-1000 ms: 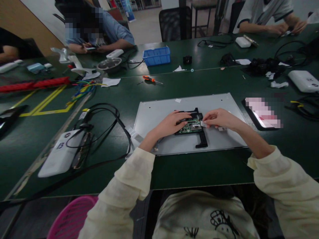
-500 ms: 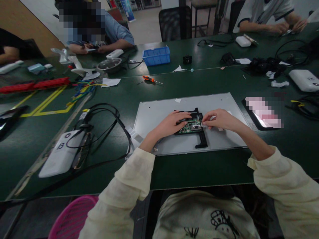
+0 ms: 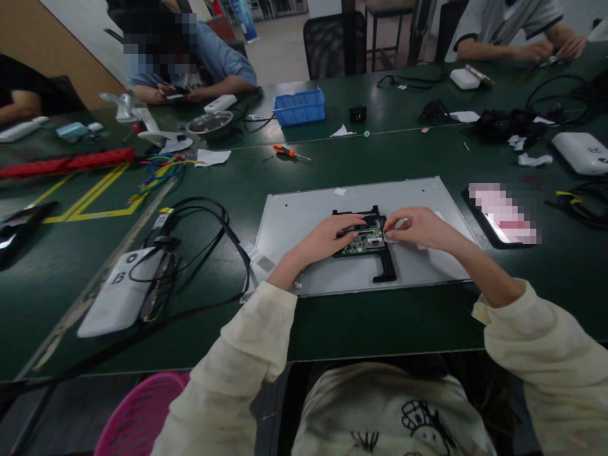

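A green circuit board (image 3: 361, 243) sits in a black plastic frame (image 3: 386, 266) on a flat grey metal panel (image 3: 304, 221). My left hand (image 3: 327, 239) rests over the left side of the board, thumb and fingers stretched out and apart. At the frame's right edge, the fingertips of my right hand (image 3: 412, 227) are pinched together. What they pinch, if anything, is too small to make out. Beneath that hand a pale, flat piece shows on the panel, partly covered.
A phone (image 3: 503, 215) lies right of the panel. Left are a white power bank (image 3: 118, 291) and looped black cables (image 3: 223, 221). Farther back lie an orange screwdriver (image 3: 285, 151), a blue basket (image 3: 299, 107) and a metal bowl (image 3: 210, 125). Other people sit across the table.
My right fingertips have shifted very slightly at the frame's edge. My left hand and the board stay in place.
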Available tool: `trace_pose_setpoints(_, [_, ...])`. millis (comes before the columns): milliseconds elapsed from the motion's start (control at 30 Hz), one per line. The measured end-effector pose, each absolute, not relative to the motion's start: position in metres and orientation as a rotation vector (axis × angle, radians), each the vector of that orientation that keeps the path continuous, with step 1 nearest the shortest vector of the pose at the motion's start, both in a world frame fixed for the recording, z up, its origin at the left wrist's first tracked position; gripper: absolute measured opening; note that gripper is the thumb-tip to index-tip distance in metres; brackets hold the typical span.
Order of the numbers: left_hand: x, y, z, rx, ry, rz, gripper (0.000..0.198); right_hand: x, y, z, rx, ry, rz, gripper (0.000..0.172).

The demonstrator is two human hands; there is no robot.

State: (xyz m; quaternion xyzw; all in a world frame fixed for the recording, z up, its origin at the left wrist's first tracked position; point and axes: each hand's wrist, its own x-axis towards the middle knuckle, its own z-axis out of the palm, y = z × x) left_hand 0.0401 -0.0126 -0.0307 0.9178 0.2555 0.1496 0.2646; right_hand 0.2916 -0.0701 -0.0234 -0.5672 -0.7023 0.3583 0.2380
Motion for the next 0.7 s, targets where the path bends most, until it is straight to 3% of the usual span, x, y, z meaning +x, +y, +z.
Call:
trace_pose_setpoints(333, [0.041, -0.013, -0.031, 2.463, 0.695, 0.423, 0.034, 0.288, -0.073, -0.023, -1.504, -1.852, 1.113, 0.018])
trace_pose_setpoints(700, [0.041, -0.014, -0.022, 2.521, 0.71, 0.473, 0.032, 0.292, -0.063, -0.032, -1.509, -1.616, 0.847, 0.024])
